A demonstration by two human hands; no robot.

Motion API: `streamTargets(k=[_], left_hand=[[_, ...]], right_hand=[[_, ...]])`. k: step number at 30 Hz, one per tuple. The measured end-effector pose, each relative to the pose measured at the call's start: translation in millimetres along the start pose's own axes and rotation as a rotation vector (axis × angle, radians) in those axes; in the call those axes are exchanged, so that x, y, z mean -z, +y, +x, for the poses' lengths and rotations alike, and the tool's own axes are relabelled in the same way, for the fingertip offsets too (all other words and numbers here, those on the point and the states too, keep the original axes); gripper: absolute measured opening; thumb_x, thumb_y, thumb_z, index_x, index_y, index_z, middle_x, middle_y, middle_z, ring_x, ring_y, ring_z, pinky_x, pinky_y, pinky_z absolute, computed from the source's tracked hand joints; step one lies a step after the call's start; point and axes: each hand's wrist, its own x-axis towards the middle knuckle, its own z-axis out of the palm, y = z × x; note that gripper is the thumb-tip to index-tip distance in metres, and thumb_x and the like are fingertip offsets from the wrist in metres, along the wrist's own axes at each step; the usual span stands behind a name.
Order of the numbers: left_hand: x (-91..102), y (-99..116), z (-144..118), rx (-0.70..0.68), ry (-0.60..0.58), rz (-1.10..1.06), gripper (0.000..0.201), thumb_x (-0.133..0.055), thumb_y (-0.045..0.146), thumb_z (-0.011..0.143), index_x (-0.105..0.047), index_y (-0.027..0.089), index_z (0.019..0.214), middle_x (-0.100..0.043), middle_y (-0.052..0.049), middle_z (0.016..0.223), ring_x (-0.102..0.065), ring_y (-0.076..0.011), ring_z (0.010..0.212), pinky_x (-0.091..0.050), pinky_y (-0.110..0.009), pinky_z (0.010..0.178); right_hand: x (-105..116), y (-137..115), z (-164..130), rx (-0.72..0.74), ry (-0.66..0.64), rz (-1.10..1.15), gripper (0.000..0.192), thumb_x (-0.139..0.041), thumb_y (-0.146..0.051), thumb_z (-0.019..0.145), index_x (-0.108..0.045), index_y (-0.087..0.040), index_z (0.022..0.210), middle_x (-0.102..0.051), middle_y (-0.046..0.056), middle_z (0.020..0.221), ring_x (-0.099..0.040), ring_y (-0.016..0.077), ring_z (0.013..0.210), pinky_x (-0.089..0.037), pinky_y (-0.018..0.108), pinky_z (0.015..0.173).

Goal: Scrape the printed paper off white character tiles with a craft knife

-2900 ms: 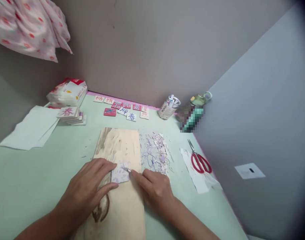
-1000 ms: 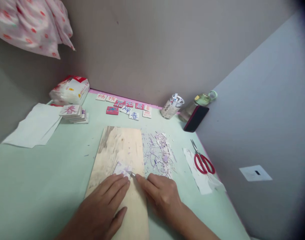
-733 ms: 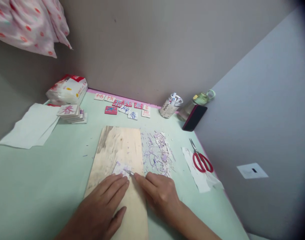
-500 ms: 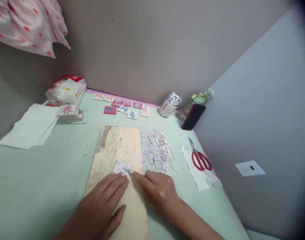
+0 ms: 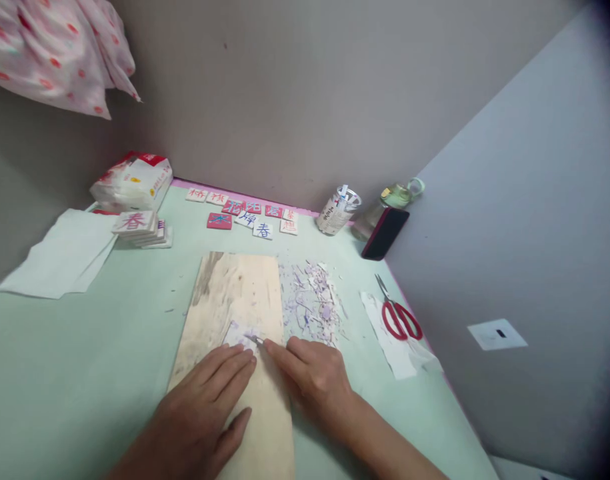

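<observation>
A small white square tile with purple marks lies tilted on a wooden board. My left hand rests on the board with its fingers stretched out, fingertips pressing the tile's near edge. In my right hand is a slim carving knife, gripped low with the index finger along it. Its blade tip touches the tile's face near the right side. Most of the knife's handle is hidden under the fingers, and the tile's near part is covered by my left hand.
Purple and white shavings lie right of the board. Red-handled scissors rest on torn paper at the right. Character tiles line the back, with a tin, phone and bottle. Stacked tiles, paper and a tissue pack stand left.
Almost nothing differs. The knife tip has shifted very slightly left on the tile, and the whole view has moved a little. Both hands keep their places.
</observation>
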Motion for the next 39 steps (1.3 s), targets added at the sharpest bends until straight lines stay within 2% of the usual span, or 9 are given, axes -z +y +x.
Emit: streamTargets(k=[7, 10, 16, 20, 22, 26, 28, 33, 39], left_hand=[[-3.7, 0, -4, 0.023, -0.017, -0.017, 0.049, -0.055, 0.028, 0.088, -0.053, 0.016, 0.135, -0.07, -0.007, 0.127, -0.067, -0.0231, 0.115, -0.057, -0.035, 0.096], [-1.5, 0, -3, 0.049, -0.017, -0.049, 0.05, -0.056, 0.029, 0.089, -0.051, 0.017, 0.137, -0.07, -0.007, 0.128, -0.067, -0.0242, 0.115, -0.057, -0.036, 0.095], [2.0, 0, -1, 0.052, -0.019, -0.076, 0.048, -0.055, 0.026, 0.09, -0.052, 0.018, 0.137, -0.071, -0.006, 0.125, -0.067, -0.0219, 0.114, -0.057, -0.033, 0.095], [-0.4, -5, -1, 0.064, -0.036, -0.13, 0.036, -0.054, 0.023, 0.092, -0.058, 0.021, 0.128, -0.07, -0.004, 0.123, -0.063, -0.0198, 0.118, -0.052, -0.032, 0.102], [0.1, -10, 2, 0.069, -0.043, -0.171, 0.025, -0.051, 0.019, 0.094, -0.062, 0.023, 0.116, -0.072, -0.001, 0.113, -0.064, -0.0189, 0.114, -0.05, -0.035, 0.105], [3.9, -17, 7, 0.1, -0.03, -0.26, 0.028, -0.04, 0.013, 0.097, -0.066, 0.025, 0.096, -0.071, 0.0, 0.093, -0.067, -0.0166, 0.095, -0.055, -0.031, 0.091], [5.2, -18, 8, 0.12, -0.018, -0.287, 0.032, -0.037, 0.012, 0.097, -0.066, 0.025, 0.095, -0.071, 0.0, 0.093, -0.067, -0.0158, 0.093, -0.056, -0.026, 0.084], [5.7, -16, 7, 0.142, 0.006, -0.277, 0.032, -0.038, 0.009, 0.095, -0.065, 0.025, 0.097, -0.071, 0.002, 0.097, -0.067, -0.0132, 0.096, -0.055, -0.021, 0.085], [3.5, -17, 3, 0.126, 0.002, -0.253, 0.032, -0.038, 0.007, 0.093, -0.063, 0.026, 0.102, -0.072, 0.002, 0.1, -0.067, -0.0131, 0.1, -0.054, -0.023, 0.088]], right_hand=[[-10, 2, 4, -0.014, 0.056, -0.022, 0.027, -0.046, -0.015, 0.098, -0.062, -0.015, 0.119, -0.053, -0.002, 0.064, -0.041, 0.012, 0.052, -0.027, 0.028, 0.047], [-15, 8, 9, -0.041, 0.038, 0.008, 0.026, -0.048, -0.02, 0.098, -0.064, -0.017, 0.117, -0.053, -0.002, 0.065, -0.042, 0.0113, 0.052, -0.026, 0.027, 0.047], [-3, 19, 1, -0.144, 0.016, 0.093, 0.028, -0.044, -0.016, 0.101, -0.066, -0.017, 0.117, -0.052, -0.002, 0.067, -0.046, 0.0104, 0.055, -0.029, 0.025, 0.049], [10, 18, -4, -0.052, -0.065, 0.163, 0.029, -0.044, -0.017, 0.1, -0.066, -0.019, 0.119, -0.051, -0.002, 0.067, -0.043, 0.0112, 0.054, -0.031, 0.026, 0.049], [13, 17, -5, -0.01, -0.123, 0.152, 0.03, -0.043, -0.017, 0.1, -0.066, -0.02, 0.118, -0.051, -0.002, 0.066, -0.042, 0.0119, 0.053, -0.03, 0.027, 0.048], [12, 18, -5, 0.023, -0.15, 0.128, 0.032, -0.042, -0.015, 0.098, -0.066, -0.02, 0.118, -0.05, -0.002, 0.065, -0.041, 0.0127, 0.053, -0.028, 0.028, 0.047], [8, 19, -3, 0.035, -0.124, 0.108, 0.032, -0.041, -0.014, 0.098, -0.066, -0.019, 0.118, -0.049, -0.002, 0.065, -0.04, 0.0126, 0.052, -0.026, 0.028, 0.047], [7, 20, -2, 0.036, -0.115, 0.12, 0.03, -0.041, -0.016, 0.098, -0.065, -0.019, 0.116, -0.049, -0.002, 0.064, -0.039, 0.0118, 0.052, -0.026, 0.028, 0.047], [7, 17, -2, 0.045, -0.109, 0.089, 0.031, -0.041, -0.014, 0.097, -0.064, -0.018, 0.117, -0.05, -0.002, 0.065, -0.039, 0.0127, 0.052, -0.026, 0.029, 0.046]])
